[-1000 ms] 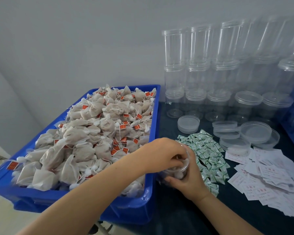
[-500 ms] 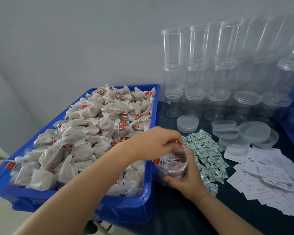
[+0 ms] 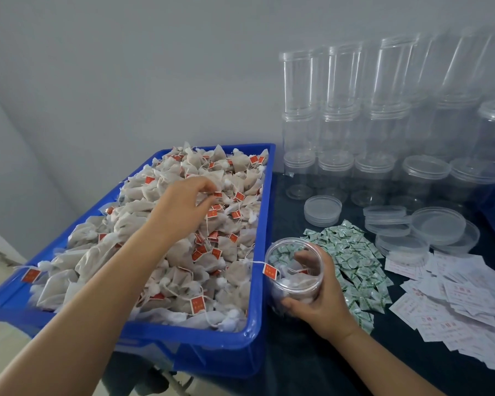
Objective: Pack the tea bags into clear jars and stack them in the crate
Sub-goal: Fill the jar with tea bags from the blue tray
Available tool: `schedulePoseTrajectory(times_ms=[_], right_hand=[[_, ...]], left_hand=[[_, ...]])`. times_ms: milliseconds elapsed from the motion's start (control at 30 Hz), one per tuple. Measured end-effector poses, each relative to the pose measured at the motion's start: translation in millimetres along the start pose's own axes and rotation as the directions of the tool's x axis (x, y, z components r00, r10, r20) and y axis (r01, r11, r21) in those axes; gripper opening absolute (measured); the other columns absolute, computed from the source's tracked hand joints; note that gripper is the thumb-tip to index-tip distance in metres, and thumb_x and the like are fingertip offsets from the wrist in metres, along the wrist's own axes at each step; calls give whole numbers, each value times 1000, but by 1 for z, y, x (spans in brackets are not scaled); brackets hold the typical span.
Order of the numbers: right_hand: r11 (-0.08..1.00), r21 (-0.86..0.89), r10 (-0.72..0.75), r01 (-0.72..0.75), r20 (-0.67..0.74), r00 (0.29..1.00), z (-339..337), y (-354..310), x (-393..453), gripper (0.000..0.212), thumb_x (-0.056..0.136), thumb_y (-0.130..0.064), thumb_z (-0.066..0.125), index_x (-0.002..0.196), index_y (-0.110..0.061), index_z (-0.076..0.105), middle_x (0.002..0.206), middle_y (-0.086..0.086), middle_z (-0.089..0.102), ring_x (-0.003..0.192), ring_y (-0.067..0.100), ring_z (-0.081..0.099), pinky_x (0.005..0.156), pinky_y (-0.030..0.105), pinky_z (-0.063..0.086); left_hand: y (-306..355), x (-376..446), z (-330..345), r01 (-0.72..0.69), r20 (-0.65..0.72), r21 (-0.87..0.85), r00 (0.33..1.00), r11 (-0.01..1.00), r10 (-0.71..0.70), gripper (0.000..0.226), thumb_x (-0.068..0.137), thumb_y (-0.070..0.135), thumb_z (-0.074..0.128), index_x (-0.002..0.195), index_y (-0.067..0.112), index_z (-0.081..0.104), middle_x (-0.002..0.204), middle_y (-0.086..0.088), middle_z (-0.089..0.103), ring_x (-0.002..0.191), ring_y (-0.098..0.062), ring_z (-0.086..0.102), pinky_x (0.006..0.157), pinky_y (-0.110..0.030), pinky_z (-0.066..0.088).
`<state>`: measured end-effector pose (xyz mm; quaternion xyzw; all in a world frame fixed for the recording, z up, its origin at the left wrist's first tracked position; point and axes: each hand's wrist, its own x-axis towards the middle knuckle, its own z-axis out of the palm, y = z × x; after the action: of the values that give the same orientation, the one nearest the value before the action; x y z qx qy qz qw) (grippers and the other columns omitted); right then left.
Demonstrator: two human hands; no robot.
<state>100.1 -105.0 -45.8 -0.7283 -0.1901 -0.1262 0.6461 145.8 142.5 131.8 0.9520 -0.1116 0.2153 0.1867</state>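
A blue crate (image 3: pixel 257 324) on the left is heaped with pale tea bags (image 3: pixel 132 252) carrying red tags. My left hand (image 3: pixel 180 207) hovers over the middle of the heap, fingers loosely curved, with thumb and forefinger tips apart beside a red tag; it holds nothing. My right hand (image 3: pixel 323 304) grips a clear jar (image 3: pixel 295 281) just right of the crate, tilted toward me. The jar holds a few tea bags, and one red tag (image 3: pixel 270 271) hangs over its rim.
Empty clear jars (image 3: pixel 340 124) are stacked against the wall at the back right. Clear lids (image 3: pixel 437 224) lie in front of them. Small green sachets (image 3: pixel 352 252) and white paper slips (image 3: pixel 455 292) are spread over the dark tabletop (image 3: pixel 297 367). A blue bin edge shows at far right.
My left hand has left the jar's mouth and moved back and left over the tea bag heap. The jar, held by my right hand, now shows tea bags inside.
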Motion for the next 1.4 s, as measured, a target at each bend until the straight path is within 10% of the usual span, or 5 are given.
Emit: schedulePoseTrajectory(times_ms=[167, 367, 733, 1133, 1400], right_hand=[[1000, -5, -11, 11, -7, 1000, 1, -1, 1, 91, 56, -41, 83, 131, -61, 36, 124, -26, 53, 120, 3, 54, 97, 11, 43], [1000, -15, -18, 18, -7, 1000, 0, -1, 0, 91, 56, -41, 83, 132, -61, 36, 127, -18, 54, 121, 2, 53, 97, 11, 42], [999, -30, -23, 23, 4, 1000, 0, -2, 0, 92, 56, -40, 83, 132, -62, 35, 124, -24, 52, 119, 1, 54, 96, 10, 43], [999, -13, -34, 34, -3, 999, 0, -2, 1, 90, 55, -39, 82, 130, -61, 37, 128, -6, 53, 120, 2, 54, 98, 11, 42], [999, -36, -19, 19, -5, 1000, 0, -1, 1, 91, 55, -41, 83, 130, -62, 35, 122, -29, 53, 119, -1, 54, 96, 8, 41]], left_hand=[[-28, -1, 17, 134, 57, 164, 988, 977, -145, 39, 91, 20, 60, 129, 14, 54, 136, -6, 51, 129, -22, 41, 106, -35, 33], [-48, 0, 34, 204, 226, 349, 929, 915, -294, 54, 90, 33, 59, 138, 15, 41, 141, -8, 40, 129, -29, 39, 104, -43, 40], [-42, 10, 43, 236, 103, 511, 938, 826, -332, 39, 91, 29, 59, 127, 18, 50, 122, -10, 54, 116, -30, 50, 93, -41, 44], [-38, 13, 20, 248, 105, 354, 948, 902, -302, 10, 86, 5, 57, 94, 9, 60, 97, -8, 57, 79, -24, 57, 68, -32, 48], [-11, 12, -6, 207, 45, 301, 972, 931, -231, 10, 83, 17, 65, 80, 17, 55, 86, -2, 61, 78, -19, 56, 69, -34, 48]])
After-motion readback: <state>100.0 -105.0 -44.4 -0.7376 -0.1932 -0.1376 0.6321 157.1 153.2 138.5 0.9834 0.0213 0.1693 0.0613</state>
